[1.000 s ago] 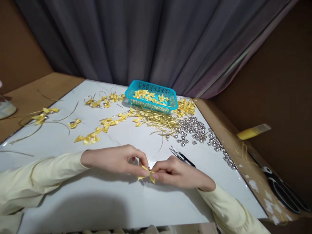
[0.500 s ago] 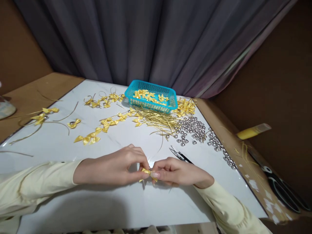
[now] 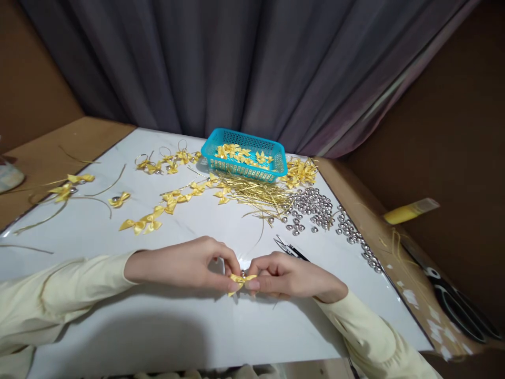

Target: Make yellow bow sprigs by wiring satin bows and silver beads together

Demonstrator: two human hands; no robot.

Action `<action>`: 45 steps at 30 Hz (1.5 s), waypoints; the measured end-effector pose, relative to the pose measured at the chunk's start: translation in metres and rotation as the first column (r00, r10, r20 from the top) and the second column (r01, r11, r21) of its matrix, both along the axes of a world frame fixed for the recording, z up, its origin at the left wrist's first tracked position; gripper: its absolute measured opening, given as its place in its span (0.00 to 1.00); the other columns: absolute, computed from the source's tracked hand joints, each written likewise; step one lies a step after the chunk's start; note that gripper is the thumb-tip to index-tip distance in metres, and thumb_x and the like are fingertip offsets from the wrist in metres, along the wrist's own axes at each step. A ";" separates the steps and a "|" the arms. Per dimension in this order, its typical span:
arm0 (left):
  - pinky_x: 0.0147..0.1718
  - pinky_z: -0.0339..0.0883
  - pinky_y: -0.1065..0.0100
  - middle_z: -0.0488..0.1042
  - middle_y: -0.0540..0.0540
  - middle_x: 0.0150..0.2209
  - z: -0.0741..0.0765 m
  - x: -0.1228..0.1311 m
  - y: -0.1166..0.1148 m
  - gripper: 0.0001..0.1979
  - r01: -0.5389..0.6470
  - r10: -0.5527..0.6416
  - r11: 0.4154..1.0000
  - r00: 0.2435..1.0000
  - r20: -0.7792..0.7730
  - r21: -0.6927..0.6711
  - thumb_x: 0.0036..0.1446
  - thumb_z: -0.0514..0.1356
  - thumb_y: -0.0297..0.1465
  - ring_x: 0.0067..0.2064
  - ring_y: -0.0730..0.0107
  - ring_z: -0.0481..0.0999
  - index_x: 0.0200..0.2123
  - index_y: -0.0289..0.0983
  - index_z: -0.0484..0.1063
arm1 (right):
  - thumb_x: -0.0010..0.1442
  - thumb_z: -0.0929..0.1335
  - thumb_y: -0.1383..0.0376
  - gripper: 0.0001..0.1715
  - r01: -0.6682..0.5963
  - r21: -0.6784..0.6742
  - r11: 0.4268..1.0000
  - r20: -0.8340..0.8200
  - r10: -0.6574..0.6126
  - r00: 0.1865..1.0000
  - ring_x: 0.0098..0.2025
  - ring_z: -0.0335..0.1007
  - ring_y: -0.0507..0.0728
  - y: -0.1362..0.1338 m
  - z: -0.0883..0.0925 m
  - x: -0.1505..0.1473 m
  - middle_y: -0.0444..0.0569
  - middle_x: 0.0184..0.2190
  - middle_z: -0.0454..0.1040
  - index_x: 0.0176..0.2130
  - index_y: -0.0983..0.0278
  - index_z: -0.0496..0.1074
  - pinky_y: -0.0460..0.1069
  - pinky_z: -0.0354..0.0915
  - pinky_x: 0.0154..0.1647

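Note:
Between my two hands, low over the white tabletop (image 3: 158,321), is a small yellow ribbon bow (image 3: 240,280). My left hand (image 3: 203,267) pinches its left loop between thumb and fingers. The right loop is gripped the same way by my right hand (image 3: 282,275). A small silver bell-like bead (image 3: 243,273) shows at the bow's upper middle. Dark-handled thread snips (image 3: 290,247) lie just behind my right hand. How the bead is fastened to the bow is too small to tell.
A turquoise basket (image 3: 244,134) holds several yellow bows. Gold twist ties (image 3: 256,192) are heaped before it, silver beads (image 3: 313,205) to their right. More bows (image 3: 142,221) lie at left. Large scissors (image 3: 460,310) and a yellow tube (image 3: 410,211) sit at the right.
Both hands stay on the bow. The fingers have shifted outward a little, so more of the bow's middle and the silver bead show.

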State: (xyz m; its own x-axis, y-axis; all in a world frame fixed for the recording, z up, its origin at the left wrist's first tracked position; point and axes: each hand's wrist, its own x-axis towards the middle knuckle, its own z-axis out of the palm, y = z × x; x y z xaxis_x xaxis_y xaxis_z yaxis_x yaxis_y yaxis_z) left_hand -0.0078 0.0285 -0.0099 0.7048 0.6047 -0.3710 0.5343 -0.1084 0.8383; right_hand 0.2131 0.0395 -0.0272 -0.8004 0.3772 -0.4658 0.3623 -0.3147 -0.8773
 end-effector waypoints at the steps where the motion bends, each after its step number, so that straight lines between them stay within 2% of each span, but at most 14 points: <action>1: 0.34 0.64 0.74 0.77 0.48 0.38 -0.001 0.000 0.001 0.12 0.002 -0.002 1.000 1.000 0.005 -0.005 0.56 0.60 0.37 0.36 0.69 0.74 0.38 0.36 0.76 | 0.53 0.71 0.52 0.21 0.000 0.002 1.000 0.004 0.000 1.000 0.15 0.44 0.43 0.000 0.000 0.000 0.33 0.14 0.53 0.31 0.68 0.69 0.41 0.43 0.14; 8: 0.34 0.64 0.74 0.76 0.45 0.36 -0.005 0.001 0.003 0.14 0.031 -0.030 0.999 0.998 0.061 -0.019 0.58 0.58 0.39 0.36 0.68 0.74 0.35 0.34 0.77 | 0.56 0.69 0.52 0.21 -0.035 0.001 0.999 -0.028 0.035 0.999 0.15 0.46 0.43 0.001 -0.004 0.000 0.33 0.14 0.54 0.32 0.69 0.68 0.41 0.45 0.14; 15: 0.35 0.64 0.74 0.76 0.45 0.34 -0.009 0.001 0.000 0.13 0.057 -0.056 0.998 0.993 0.101 -0.008 0.59 0.57 0.35 0.36 0.68 0.73 0.34 0.33 0.77 | 0.57 0.68 0.55 0.17 -0.089 -0.033 0.995 -0.083 0.086 0.993 0.14 0.50 0.43 0.002 -0.011 -0.001 0.34 0.14 0.58 0.31 0.69 0.67 0.40 0.48 0.14; 22: 0.37 0.64 0.73 0.75 0.47 0.33 -0.006 0.004 -0.001 0.09 0.036 -0.043 0.998 0.990 0.134 0.056 0.58 0.57 0.30 0.38 0.68 0.73 0.32 0.33 0.76 | 0.55 0.70 0.55 0.18 -0.054 0.007 0.999 -0.052 0.055 0.997 0.14 0.44 0.43 0.002 -0.007 -0.001 0.31 0.12 0.55 0.32 0.68 0.66 0.41 0.42 0.13; 30: 0.37 0.63 0.74 0.74 0.48 0.33 -0.005 0.003 0.000 0.09 0.000 -0.010 0.997 0.991 0.136 0.071 0.58 0.58 0.31 0.36 0.71 0.72 0.31 0.34 0.76 | 0.55 0.70 0.54 0.18 -0.046 0.054 0.997 -0.033 0.048 0.998 0.15 0.43 0.44 0.003 -0.006 0.002 0.31 0.12 0.54 0.33 0.67 0.66 0.42 0.42 0.14; 33: 0.35 0.63 0.73 0.75 0.48 0.34 -0.005 0.002 0.002 0.09 -0.030 0.027 0.999 0.993 0.112 0.018 0.57 0.58 0.32 0.35 0.71 0.72 0.31 0.34 0.76 | 0.55 0.70 0.57 0.16 -0.035 0.204 0.978 0.029 0.029 0.999 0.17 0.41 0.44 0.003 0.000 0.005 0.31 0.14 0.50 0.36 0.67 0.68 0.42 0.42 0.16; 36: 0.33 0.62 0.73 0.75 0.47 0.32 -0.006 0.002 0.003 0.10 -0.059 0.068 0.995 0.992 0.109 -0.082 0.56 0.58 0.33 0.34 0.70 0.71 0.31 0.34 0.75 | 0.54 0.70 0.56 0.17 -0.063 0.423 0.904 0.135 0.006 0.991 0.18 0.43 0.44 0.003 0.006 0.008 0.32 0.16 0.50 0.36 0.67 0.70 0.41 0.44 0.17; 38: 0.32 0.62 0.73 0.74 0.48 0.29 -0.007 0.002 0.004 0.10 -0.077 0.099 0.984 0.987 0.130 -0.162 0.56 0.58 0.33 0.32 0.71 0.70 0.30 0.33 0.75 | 0.55 0.69 0.56 0.16 -0.109 0.519 0.848 0.191 0.009 0.981 0.18 0.46 0.44 0.002 0.006 0.008 0.34 0.16 0.53 0.34 0.68 0.72 0.42 0.45 0.18; 41: 0.30 0.61 0.73 0.72 0.49 0.27 -0.009 0.002 0.005 0.08 -0.101 0.160 0.954 0.968 0.195 -0.282 0.54 0.59 0.32 0.30 0.72 0.68 0.28 0.33 0.74 | 0.57 0.67 0.59 0.13 -0.175 0.567 0.805 0.233 0.047 0.971 0.19 0.47 0.45 0.001 0.004 0.007 0.36 0.16 0.55 0.30 0.68 0.73 0.42 0.47 0.19; 45: 0.31 0.60 0.73 0.71 0.49 0.26 -0.017 0.003 0.008 0.07 -0.137 0.252 0.904 0.935 0.248 -0.405 0.52 0.61 0.30 0.29 0.73 0.67 0.26 0.32 0.74 | 0.57 0.65 0.64 0.10 -0.182 0.574 0.798 0.219 0.065 0.974 0.19 0.47 0.45 0.003 0.002 0.009 0.37 0.17 0.56 0.31 0.68 0.74 0.42 0.47 0.20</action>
